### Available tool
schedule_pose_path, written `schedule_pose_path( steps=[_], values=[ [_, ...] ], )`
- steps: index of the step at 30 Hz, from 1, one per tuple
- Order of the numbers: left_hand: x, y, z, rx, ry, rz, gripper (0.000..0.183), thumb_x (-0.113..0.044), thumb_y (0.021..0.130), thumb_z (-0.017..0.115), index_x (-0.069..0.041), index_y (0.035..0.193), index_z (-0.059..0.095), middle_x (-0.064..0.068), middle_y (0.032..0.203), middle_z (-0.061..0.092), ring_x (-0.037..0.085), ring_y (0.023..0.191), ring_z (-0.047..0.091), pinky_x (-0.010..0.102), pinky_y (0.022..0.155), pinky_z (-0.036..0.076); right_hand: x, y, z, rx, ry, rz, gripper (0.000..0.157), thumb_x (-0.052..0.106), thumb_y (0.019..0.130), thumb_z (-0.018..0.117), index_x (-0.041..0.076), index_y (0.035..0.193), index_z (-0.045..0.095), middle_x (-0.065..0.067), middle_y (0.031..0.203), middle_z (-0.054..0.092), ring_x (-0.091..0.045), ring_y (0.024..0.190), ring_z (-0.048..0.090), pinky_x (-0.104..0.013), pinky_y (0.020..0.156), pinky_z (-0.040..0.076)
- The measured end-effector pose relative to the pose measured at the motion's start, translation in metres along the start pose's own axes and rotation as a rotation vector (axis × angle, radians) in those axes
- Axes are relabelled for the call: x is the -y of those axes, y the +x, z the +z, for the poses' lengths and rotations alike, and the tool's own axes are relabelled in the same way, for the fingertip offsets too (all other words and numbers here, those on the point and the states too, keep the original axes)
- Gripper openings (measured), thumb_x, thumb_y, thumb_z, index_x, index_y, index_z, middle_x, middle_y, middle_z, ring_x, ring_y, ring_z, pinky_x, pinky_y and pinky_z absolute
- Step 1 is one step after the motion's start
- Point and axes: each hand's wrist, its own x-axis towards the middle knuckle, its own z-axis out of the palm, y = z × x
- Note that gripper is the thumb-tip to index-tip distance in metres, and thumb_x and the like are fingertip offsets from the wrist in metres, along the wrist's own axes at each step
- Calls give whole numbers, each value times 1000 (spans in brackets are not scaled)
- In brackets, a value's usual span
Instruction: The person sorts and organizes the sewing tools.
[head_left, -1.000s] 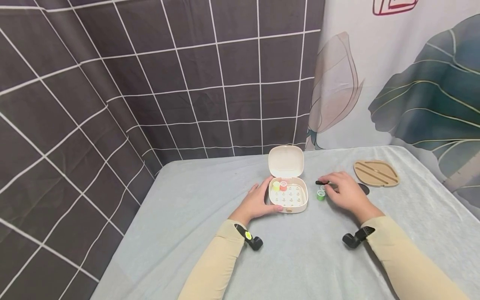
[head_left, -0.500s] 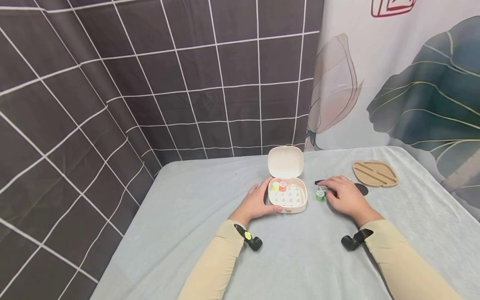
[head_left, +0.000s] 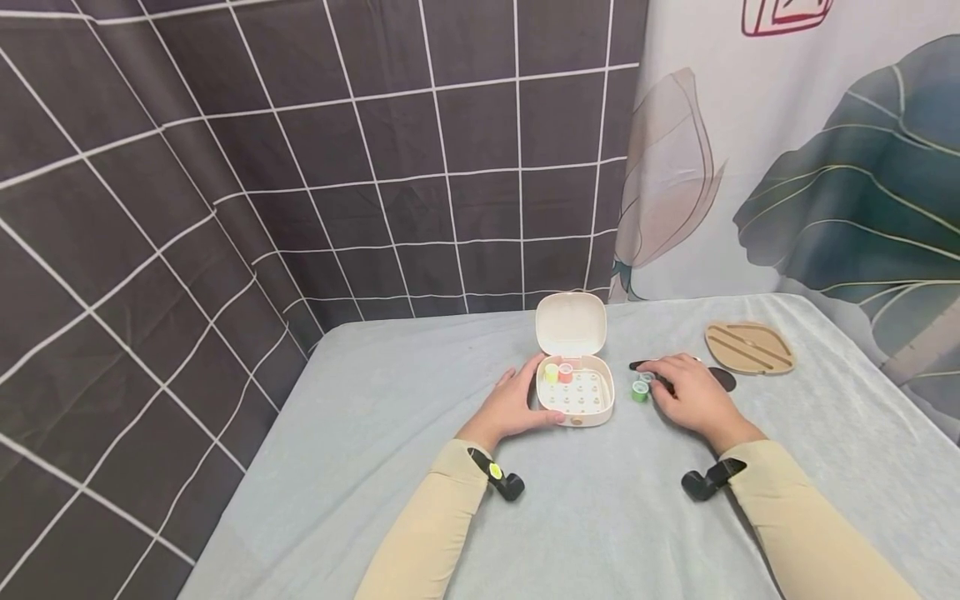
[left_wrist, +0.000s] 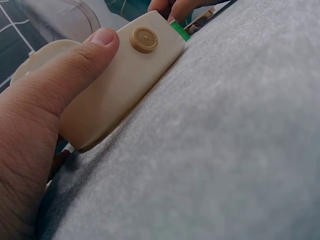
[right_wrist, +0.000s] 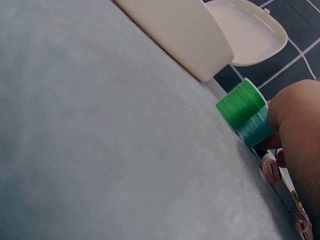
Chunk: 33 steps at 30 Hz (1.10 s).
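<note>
My left hand (head_left: pixel 512 405) holds the left side of a cream sewing box (head_left: pixel 606 408), its thumb lying across the front beside the tan button (left_wrist: pixel 144 40). The box's lid (head_left: pixel 572 323) stands raised. Inside, a yellow thread spool (head_left: pixel 552 372) and a red thread spool (head_left: pixel 566 372) sit at the back left of a pegged white base (head_left: pixel 576 398). To the right of the box, my right hand (head_left: pixel 693 396) pinches a teal thread spool (right_wrist: pixel 256 129) on the cloth. A green thread spool (right_wrist: pixel 242 105) touches it. My right fingertips are partly hidden in the right wrist view.
A tan slotted plate (head_left: pixel 750 347) lies at the back right. Part of a dark oval thing (head_left: pixel 723 379) shows behind my right hand, and a black tip (head_left: pixel 637 365) beyond its fingers. A pink thread bundle (right_wrist: pixel 270 171) lies under that hand. Grey cloth (head_left: pixel 592 517) covers the table.
My right hand has shifted slightly, its fingers coming down around the teal spool. My left hand and the box have stayed in place.
</note>
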Motion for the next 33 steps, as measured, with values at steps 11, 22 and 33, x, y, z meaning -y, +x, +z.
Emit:
schedule_pose_path(
  steps=[11,22,33],
  values=[
    [-1,-5,-2,-42,-125,1,110,-56,72,85,-27,160,26,-6,159,39,21,145,38,44,118,33,-2,0,1,-52,5,-16,24,8,91,62,4,113,72,-17,108,73,-39,106,62,-59,94,45],
    [-1,-6,-3,-41,-283,25,116,-45,71,91,-22,161,23,-5,159,39,13,143,41,42,119,33,-1,2,-1,-87,-5,-34,24,9,89,63,4,112,72,-15,105,73,-38,102,63,-58,91,47],
    [-2,-5,-3,-38,-257,22,112,-46,72,91,-25,159,25,-5,157,42,12,142,42,41,118,35,16,26,-19,-74,4,-24,27,13,93,60,3,116,70,-18,110,72,-40,108,60,-58,96,44]
  ],
)
